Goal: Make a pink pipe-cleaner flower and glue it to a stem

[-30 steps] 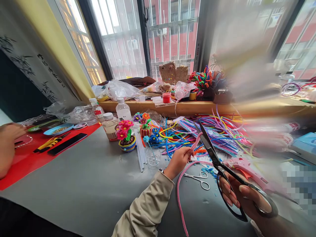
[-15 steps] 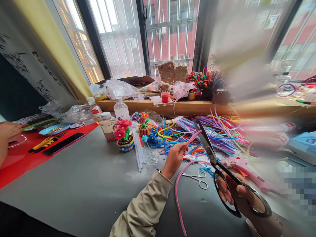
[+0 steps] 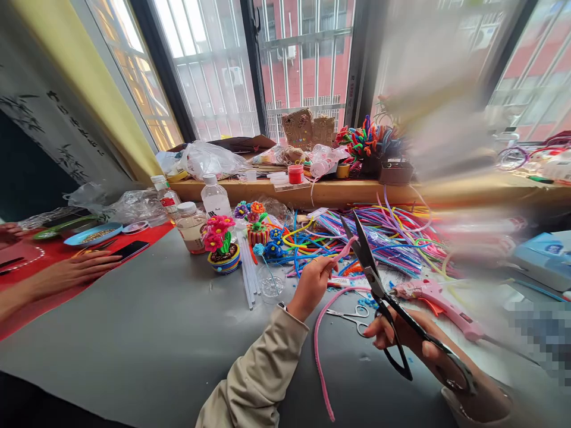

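Observation:
My left hand (image 3: 311,285), in a beige sleeve, is closed in a pinch on a long pink pipe cleaner (image 3: 318,345). The pipe cleaner's upper end sticks up beside the blades and the rest loops down across the grey table (image 3: 147,333). My right hand (image 3: 414,342) grips the black handles of large scissors (image 3: 379,291), whose blades point up and left, close to the pink tip. Small silver scissors (image 3: 354,317) lie on the table between my hands.
A heap of coloured pipe cleaners (image 3: 388,238) lies behind, with a pink glue gun (image 3: 435,297). Pipe-cleaner flower pots (image 3: 220,244), bottles (image 3: 214,196) and clear glue sticks (image 3: 247,273) stand at centre. Another person's hand (image 3: 75,270) rests on a red mat (image 3: 49,279) at left.
The scissors' blades have come together near the pink tip. My right hand has moved up and left. The other person's hand has reached right across the red mat.

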Motion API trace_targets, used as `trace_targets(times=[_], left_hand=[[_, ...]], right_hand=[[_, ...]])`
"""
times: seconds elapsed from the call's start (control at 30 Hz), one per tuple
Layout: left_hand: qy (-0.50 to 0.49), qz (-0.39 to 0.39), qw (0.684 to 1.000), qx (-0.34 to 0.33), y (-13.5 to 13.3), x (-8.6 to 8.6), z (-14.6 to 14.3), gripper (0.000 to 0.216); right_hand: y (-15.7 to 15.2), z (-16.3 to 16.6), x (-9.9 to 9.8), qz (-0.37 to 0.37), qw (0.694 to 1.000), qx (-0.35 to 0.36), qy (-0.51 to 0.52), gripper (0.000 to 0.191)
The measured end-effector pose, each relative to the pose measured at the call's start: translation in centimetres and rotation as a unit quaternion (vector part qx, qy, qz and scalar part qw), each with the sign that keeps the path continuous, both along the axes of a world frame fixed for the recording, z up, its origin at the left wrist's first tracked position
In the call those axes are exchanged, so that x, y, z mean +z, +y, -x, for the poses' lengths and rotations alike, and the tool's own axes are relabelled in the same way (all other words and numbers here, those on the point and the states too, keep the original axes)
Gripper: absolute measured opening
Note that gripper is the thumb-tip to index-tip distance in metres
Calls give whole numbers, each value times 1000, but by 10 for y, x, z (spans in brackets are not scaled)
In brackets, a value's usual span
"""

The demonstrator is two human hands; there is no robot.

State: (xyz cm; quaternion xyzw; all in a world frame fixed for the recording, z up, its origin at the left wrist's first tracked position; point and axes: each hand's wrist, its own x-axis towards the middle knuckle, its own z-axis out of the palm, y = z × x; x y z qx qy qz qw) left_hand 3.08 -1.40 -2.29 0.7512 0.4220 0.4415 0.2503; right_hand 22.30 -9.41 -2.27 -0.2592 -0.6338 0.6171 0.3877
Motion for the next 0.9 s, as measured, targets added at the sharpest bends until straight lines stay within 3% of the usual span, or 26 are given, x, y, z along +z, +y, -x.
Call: trace_targets(times=[0.17,0.47,0.63,0.9], left_hand=[[7,-4,1000,10,1,1,3,27],[61,-2,998,-11,4,2,4,30],[39,15,999,-24,4,3,4,31],[-4,53,997,-47,4,2,3,32]], right_hand=[[-1,0,6,4,998,8,-68,43],[1,-4,8,-21,996,-47,-78,39],[0,-2,9,-51,994,-63,-73,36],[3,2,1,-40,995,-78,-49,37]])
